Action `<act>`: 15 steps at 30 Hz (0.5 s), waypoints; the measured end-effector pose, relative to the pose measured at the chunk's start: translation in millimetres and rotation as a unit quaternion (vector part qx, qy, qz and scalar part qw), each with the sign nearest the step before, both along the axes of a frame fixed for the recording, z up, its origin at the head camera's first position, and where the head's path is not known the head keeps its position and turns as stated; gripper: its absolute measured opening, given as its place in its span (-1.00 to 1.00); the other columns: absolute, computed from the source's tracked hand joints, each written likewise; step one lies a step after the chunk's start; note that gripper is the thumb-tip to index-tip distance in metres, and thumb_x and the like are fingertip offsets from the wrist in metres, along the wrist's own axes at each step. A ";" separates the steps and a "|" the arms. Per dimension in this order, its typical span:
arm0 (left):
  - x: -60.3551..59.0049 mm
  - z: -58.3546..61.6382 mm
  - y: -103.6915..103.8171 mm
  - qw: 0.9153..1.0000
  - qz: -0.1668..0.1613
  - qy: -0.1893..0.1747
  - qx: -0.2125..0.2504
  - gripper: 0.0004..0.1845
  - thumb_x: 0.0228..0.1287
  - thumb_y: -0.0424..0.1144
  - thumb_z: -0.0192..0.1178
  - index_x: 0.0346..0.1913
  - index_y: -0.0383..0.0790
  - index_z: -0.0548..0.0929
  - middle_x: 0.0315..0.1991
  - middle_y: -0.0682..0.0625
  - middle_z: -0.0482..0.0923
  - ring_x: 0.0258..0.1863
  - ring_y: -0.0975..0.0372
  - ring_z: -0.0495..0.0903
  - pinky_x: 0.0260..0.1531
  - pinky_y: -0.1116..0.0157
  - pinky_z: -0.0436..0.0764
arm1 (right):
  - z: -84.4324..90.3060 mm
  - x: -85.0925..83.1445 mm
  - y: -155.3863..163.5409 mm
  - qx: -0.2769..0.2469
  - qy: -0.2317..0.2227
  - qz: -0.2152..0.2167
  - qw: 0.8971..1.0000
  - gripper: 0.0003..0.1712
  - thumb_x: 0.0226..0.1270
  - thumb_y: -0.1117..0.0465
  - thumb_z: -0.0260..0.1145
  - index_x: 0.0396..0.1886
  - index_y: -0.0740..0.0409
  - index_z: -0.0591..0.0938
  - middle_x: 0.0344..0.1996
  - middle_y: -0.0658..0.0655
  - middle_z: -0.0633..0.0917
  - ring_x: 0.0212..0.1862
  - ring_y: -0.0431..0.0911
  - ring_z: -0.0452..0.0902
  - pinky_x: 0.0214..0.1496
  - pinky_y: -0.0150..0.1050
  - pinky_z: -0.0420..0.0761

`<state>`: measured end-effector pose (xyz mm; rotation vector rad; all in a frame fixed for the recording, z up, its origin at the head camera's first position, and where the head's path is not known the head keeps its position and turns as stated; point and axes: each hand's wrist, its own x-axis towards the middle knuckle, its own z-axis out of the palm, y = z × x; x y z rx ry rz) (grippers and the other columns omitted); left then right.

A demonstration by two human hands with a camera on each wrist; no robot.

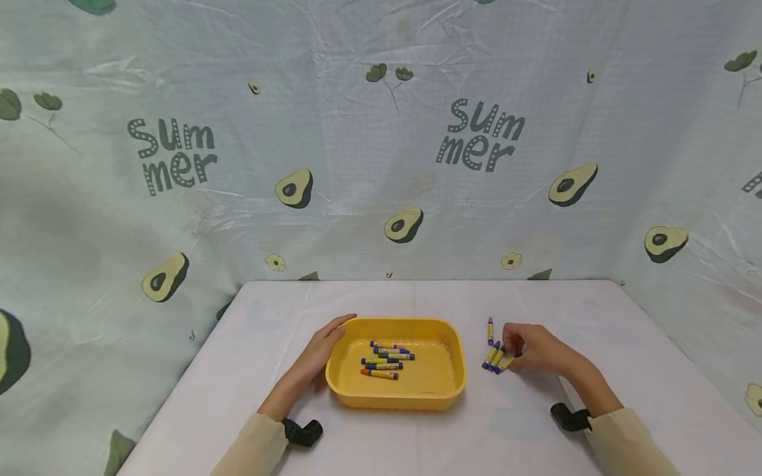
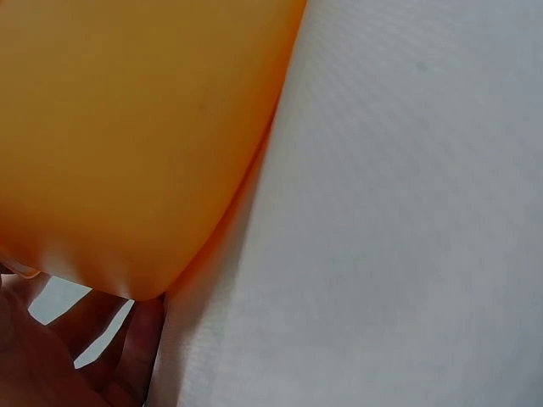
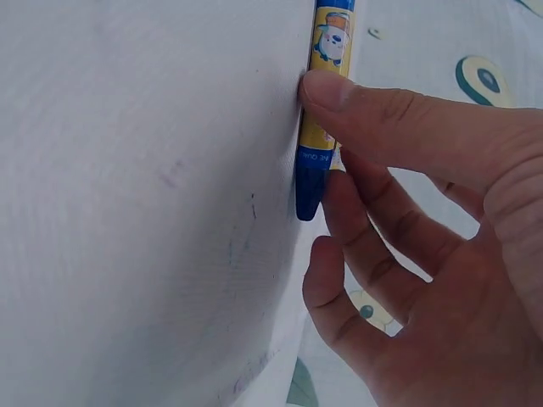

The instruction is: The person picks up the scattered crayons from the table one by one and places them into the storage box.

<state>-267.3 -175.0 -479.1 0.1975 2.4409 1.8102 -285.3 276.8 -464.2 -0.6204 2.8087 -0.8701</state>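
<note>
A yellow plastic tray point(image 1: 395, 322) stands mid-table with several yellow-and-blue crayons point(image 1: 385, 359) lying in it. My left hand point(image 1: 333, 334) lies flat against the tray's left wall with its fingers straight; the left wrist view shows the tray wall point(image 2: 127, 127) with my fingers point(image 2: 136, 348) beneath it. To the right of the tray a small bunch of crayons point(image 1: 494, 357) lies on the table, and a single purple one point(image 1: 491, 329) sits just behind. My right hand point(image 1: 514, 350) is over that bunch. In the right wrist view it point(image 3: 327, 140) pinches a blue-tipped crayon point(image 3: 333, 34) between thumb and fingers.
The white table point(image 1: 417, 297) is walled at the back and both sides by a pale cloth point(image 1: 381, 165) printed with avocados. Black wrist camera mounts point(image 1: 303, 431) point(image 1: 570, 416) sit by both sleeves near the front edge.
</note>
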 end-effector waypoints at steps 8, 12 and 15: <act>-2.6 0.4 1.0 1.000 0.002 0.001 -0.002 -0.52 0.69 -0.10 -0.20 0.53 -0.01 0.40 0.47 -0.13 0.45 0.37 0.02 0.53 0.44 -0.03 0.49 | 1.3 -2.5 2.9 -0.006 -0.004 0.032 0.999 -0.72 0.03 0.45 0.55 -0.37 0.04 0.69 -0.37 -0.07 0.71 -0.29 -0.20 0.53 -0.26 -0.38 0.62; -3.7 0.2 1.7 1.000 0.007 0.001 -0.003 -0.52 0.69 -0.11 -0.20 0.53 -0.02 0.40 0.49 -0.13 0.44 0.40 0.01 0.51 0.47 -0.06 0.45 | 2.3 -6.0 4.0 -0.005 -0.005 0.048 0.999 -0.74 0.07 0.43 0.54 -0.36 0.01 0.72 -0.36 -0.10 0.73 -0.27 -0.24 0.54 -0.23 -0.41 0.63; -4.1 0.1 1.8 1.000 0.010 0.000 -0.002 -0.51 0.69 -0.09 -0.20 0.54 -0.01 0.39 0.51 -0.13 0.41 0.43 -0.01 0.48 0.49 -0.08 0.41 | 4.0 -8.3 5.0 -0.009 -0.011 0.061 0.998 -0.76 0.08 0.42 0.54 -0.35 0.01 0.73 -0.36 -0.10 0.73 -0.29 -0.27 0.54 -0.24 -0.41 0.63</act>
